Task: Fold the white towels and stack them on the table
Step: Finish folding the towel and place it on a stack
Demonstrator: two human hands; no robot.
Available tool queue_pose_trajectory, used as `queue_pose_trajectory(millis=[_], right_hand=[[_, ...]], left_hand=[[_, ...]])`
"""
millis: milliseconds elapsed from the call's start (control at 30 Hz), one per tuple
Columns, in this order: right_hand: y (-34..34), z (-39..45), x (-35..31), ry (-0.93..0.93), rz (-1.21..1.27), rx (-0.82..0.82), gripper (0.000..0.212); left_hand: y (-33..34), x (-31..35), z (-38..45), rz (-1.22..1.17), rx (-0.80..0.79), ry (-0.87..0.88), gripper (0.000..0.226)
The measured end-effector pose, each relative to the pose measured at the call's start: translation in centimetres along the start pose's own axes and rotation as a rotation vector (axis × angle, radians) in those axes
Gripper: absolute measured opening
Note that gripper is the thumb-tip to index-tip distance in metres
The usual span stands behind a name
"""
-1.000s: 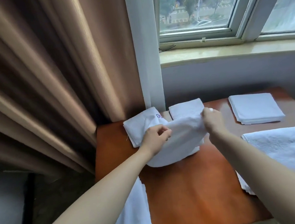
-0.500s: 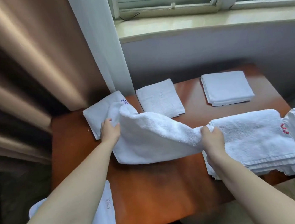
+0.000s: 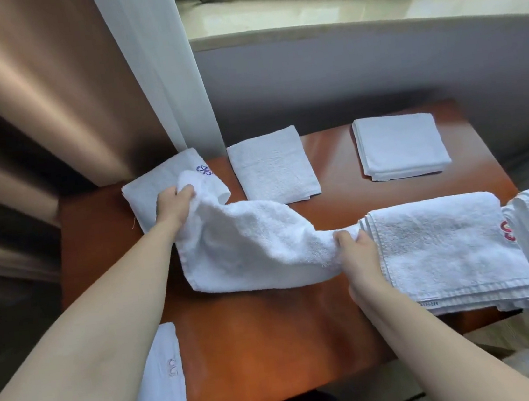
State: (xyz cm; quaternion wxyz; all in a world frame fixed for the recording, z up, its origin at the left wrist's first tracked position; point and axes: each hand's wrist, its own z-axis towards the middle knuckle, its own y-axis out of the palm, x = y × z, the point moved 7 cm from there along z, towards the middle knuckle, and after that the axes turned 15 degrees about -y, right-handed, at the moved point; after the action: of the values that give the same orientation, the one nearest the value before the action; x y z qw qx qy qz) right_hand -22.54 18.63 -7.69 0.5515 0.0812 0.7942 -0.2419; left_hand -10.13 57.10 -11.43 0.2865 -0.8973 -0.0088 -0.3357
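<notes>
Sagging between both hands, the loose white terry towel [image 3: 256, 251] drapes over the middle of the brown wooden table [image 3: 274, 349], with bare wood open along its near edge. The left hand [image 3: 173, 204] grips its far-left corner above a folded monogrammed towel [image 3: 155, 188]; the right hand [image 3: 357, 252] pinches its right end beside a larger folded towel [image 3: 445, 244].

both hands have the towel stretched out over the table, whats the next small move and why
Probably lower it flat onto the bare table. The left hand and right hand each pinch an end of the towel, which sags crumpled between them, too uneven to fold.
</notes>
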Motion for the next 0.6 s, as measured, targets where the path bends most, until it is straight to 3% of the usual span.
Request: queue_pose_trajectory(millis=[33,100,167,233,367,500,600], right_hand=[[0.2,0.2,-0.1,0.004,0.016,-0.003,0.012],[0.7,0.5,-0.8,0.011,0.023,-0.012,0.012],[1.2,0.9,-1.4,0.006,0.021,-0.013,0.020],[1.8,1.2,-1.9,0.003,0.026,-0.015,0.021],[2.7,1.6,-1.8,0.022,-0.012,-0.033,0.026],[3.0,1.4,-1.0,0.044,0.014,-0.059,0.026],[2.6,1.1,-0.4,0.054,0.038,-0.056,0.023]], left_hand=[[0.2,0.1,-1.2,-0.096,-0.121,-0.054,0.021],[1.5,-0.8,-3.9,-0.140,-0.525,-0.212,0.031],[2.2,-3.3,-7.5,0.154,-0.935,-0.317,0.043],[2.0,-6.6,-9.7,0.516,-1.116,-0.346,0.045],[2.6,-10.4,-9.3,0.540,-0.911,-0.398,0.057],[6.2,-11.7,-10.1,0.661,-0.595,-0.290,0.067],[9.3,-12.6,-11.4,0.456,-0.489,-0.318,0.066]])
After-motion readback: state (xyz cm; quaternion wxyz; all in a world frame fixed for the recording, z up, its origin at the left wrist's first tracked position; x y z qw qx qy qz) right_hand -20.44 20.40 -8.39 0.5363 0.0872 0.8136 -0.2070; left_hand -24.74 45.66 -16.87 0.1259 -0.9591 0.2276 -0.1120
